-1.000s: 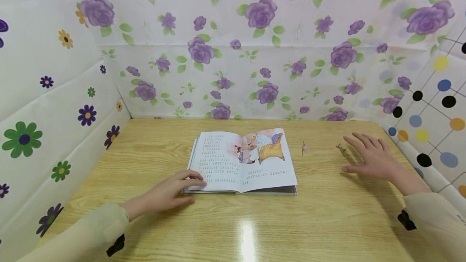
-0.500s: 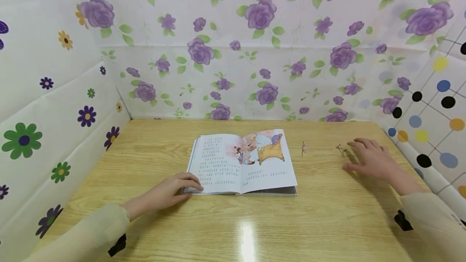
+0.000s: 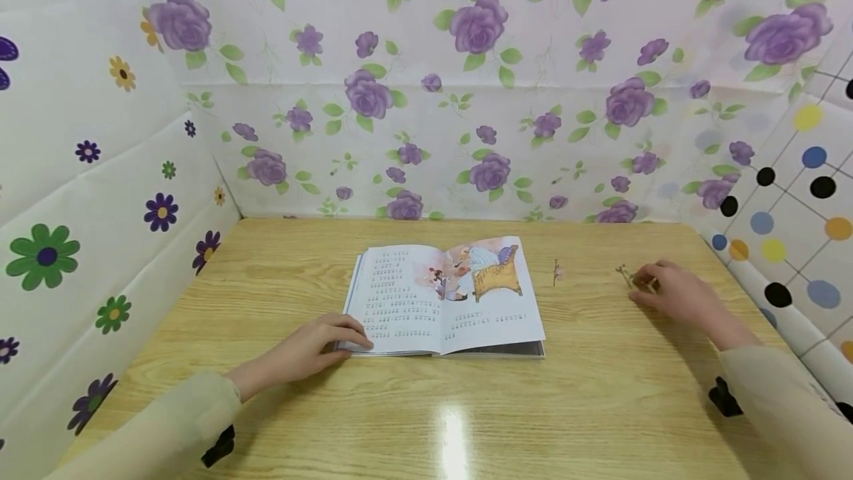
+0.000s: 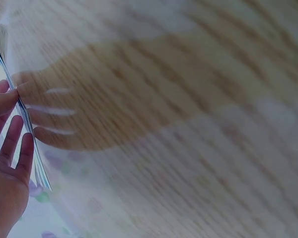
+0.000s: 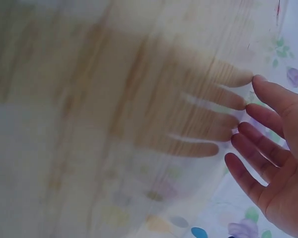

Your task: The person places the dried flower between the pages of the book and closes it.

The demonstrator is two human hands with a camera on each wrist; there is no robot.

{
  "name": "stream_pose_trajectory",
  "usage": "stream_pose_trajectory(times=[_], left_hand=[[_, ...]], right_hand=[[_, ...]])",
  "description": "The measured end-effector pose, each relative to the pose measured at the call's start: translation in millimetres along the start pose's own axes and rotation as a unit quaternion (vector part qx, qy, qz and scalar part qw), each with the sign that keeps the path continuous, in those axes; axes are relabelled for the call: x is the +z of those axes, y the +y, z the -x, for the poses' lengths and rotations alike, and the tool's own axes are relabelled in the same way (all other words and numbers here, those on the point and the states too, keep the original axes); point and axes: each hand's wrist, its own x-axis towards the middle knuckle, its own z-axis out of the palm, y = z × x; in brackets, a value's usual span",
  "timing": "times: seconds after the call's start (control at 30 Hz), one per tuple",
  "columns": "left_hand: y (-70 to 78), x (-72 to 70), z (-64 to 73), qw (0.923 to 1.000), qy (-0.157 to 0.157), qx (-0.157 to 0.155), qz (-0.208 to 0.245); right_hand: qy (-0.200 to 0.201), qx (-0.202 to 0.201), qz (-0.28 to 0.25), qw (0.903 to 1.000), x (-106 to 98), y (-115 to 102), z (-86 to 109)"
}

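Observation:
An open picture book [image 3: 406, 298] lies on the wooden table, text on its left page and a coloured drawing on the right. My left hand [image 3: 309, 347] rests at its lower left corner, fingers over the page and thumb by the near edge. In the left wrist view the book [image 4: 34, 144] appears edge-on beside the fingers. My right hand [image 3: 680, 295] is low over the table at the right, fingertips beside a small dried flower sprig [image 3: 623, 273]. The right wrist view shows thumb and fingers [image 5: 260, 144] apart, touching the table or just above it.
A second thin sprig with a pink bloom [image 3: 557, 272] lies between the book and my right hand. Wooden table [image 3: 300, 428] surrounds the book. Flower-printed sheets [image 3: 426, 147] stand along the back and left, a dotted sheet [image 3: 800, 243] along the right.
My right hand has come down towards the sprig, its fingers drawing closer together. The left hand has settled slightly lower on the page corner. The book stays in place.

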Motion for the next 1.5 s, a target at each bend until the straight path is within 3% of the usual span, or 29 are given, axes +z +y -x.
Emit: stream_pose_trajectory(times=[0.5, 0.87, 1.23, 1.5], left_hand=[[-1.1, -0.9, -1.3, 0.9999, 0.004, 0.005, 0.009], [-2.9, 1.5, -1.4, 0.9999, 0.005, -0.001, 0.013], [-2.7, 1.9, -1.0, 0.9997, 0.012, 0.002, 0.022], [-3.1, 2.1, -2.0, 0.9997, 0.011, -0.001, 0.022]], right_hand=[[0.005, 0.036, -0.075, 0.9965, 5.1, 6.6, -15.1], [0.018, 0.061, -0.077, 0.995, 8.4, 0.3, -19.6], [0.038, 0.042, -0.069, 0.996, 9.2, -0.8, -26.3], [0.027, 0.044, -0.082, 0.9953, 6.7, -0.5, -29.7]])
